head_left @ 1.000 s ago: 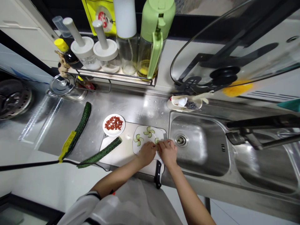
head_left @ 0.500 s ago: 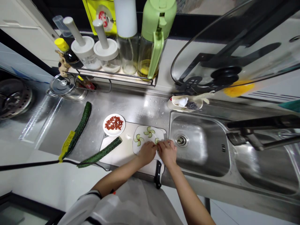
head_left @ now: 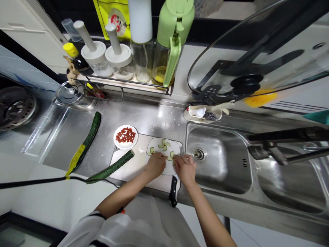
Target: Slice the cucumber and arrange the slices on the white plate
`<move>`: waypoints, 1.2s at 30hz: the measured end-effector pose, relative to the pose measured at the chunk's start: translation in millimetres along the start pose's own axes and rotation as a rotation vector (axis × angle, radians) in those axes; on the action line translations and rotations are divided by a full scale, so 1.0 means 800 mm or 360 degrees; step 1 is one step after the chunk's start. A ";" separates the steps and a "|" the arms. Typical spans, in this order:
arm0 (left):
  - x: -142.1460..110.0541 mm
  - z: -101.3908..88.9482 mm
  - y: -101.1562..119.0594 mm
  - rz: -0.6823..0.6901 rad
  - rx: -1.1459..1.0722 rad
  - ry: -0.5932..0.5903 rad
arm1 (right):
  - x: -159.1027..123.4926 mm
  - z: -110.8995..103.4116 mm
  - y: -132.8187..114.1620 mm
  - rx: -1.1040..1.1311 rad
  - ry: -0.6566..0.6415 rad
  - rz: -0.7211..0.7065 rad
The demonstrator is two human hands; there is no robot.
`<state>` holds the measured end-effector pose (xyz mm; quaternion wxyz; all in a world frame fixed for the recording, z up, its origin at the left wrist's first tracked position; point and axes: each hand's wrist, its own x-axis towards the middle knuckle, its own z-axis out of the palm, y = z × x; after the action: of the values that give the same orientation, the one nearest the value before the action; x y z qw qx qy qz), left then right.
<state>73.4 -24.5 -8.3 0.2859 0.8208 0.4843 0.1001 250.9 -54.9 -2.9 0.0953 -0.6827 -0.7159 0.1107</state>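
Observation:
A white square plate (head_left: 153,143) lies on the cutting board (head_left: 130,171). Thin cucumber slices (head_left: 164,144) form a flower shape near its far edge, and more slices (head_left: 172,155) are grouped at its right side. My left hand (head_left: 156,165) is over the plate's near left part, fingertips pinched together close to the right group; whether they hold anything is hidden. It partly covers another slice group (head_left: 151,151). At the plate's right edge, my right hand (head_left: 185,168) has its fingers closed at a slice of the right group.
A black-handled knife (head_left: 174,191) lies by the board's near edge. A cut cucumber (head_left: 113,170), a whole cucumber (head_left: 91,135) and a dish (head_left: 115,142) of small red pieces (head_left: 125,135) lie leftward. The sink (head_left: 218,157) is at right, under a faucet (head_left: 285,135).
My left hand has drawn back a little to the left, away from my right hand. More of the right slice group now shows between them.

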 end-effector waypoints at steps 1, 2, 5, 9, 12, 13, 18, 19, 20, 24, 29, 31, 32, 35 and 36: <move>-0.003 -0.006 -0.005 -0.0021 -0.0021 0.0042 | -0.002 -0.001 0.000 0.0003 0.0012 0.0002; -0.006 -0.012 -0.010 -0.0049 -0.0037 0.0090 | -0.003 -0.002 0.000 0.0006 0.0026 0.0008; -0.018 -0.032 -0.030 -0.0151 -0.0053 0.0266 | -0.008 -0.005 -0.004 0.0032 0.0060 0.0037; -0.034 -0.061 -0.061 -0.0453 0.0024 0.0461 | -0.013 -0.005 -0.019 0.0084 0.0099 0.0026; -0.044 -0.080 -0.088 -0.0802 0.0174 0.0518 | -0.014 -0.002 -0.035 0.0131 0.0122 -0.0020; -0.046 -0.085 -0.096 -0.0913 0.0227 0.0531 | -0.014 0.000 -0.040 0.0151 0.0129 -0.0036; -0.049 -0.102 -0.132 -0.1324 0.0397 0.0452 | -0.011 0.001 -0.064 0.0221 0.0080 -0.0115; -0.049 -0.103 -0.137 -0.1371 0.0406 0.0427 | -0.011 0.001 -0.068 0.0219 0.0064 -0.0121; -0.048 -0.104 -0.141 -0.1410 0.0408 0.0412 | -0.011 0.000 -0.071 0.0214 0.0055 -0.0122; -0.044 -0.107 -0.151 -0.1468 0.0385 0.0432 | -0.011 0.000 -0.077 0.0199 0.0056 -0.0133; -0.040 -0.109 -0.156 -0.1478 0.0363 0.0483 | -0.013 0.003 -0.076 0.0209 0.0079 -0.0140; -0.039 -0.109 -0.157 -0.1464 0.0356 0.0516 | -0.014 0.003 -0.075 0.0222 0.0084 -0.0132; -0.038 -0.109 -0.158 -0.1462 0.0354 0.0529 | -0.015 0.003 -0.075 0.0226 0.0089 -0.0128; -0.036 -0.109 -0.159 -0.1470 0.0358 0.0539 | -0.016 0.003 -0.076 0.0222 0.0101 -0.0137; -0.036 -0.110 -0.159 -0.1469 0.0358 0.0538 | -0.016 0.003 -0.076 0.0222 0.0098 -0.0143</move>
<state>-73.8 30.3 -5.4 0.1277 0.5193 0.8440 0.0418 192.6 -70.5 12.6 0.1694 -0.6447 -0.7331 0.1348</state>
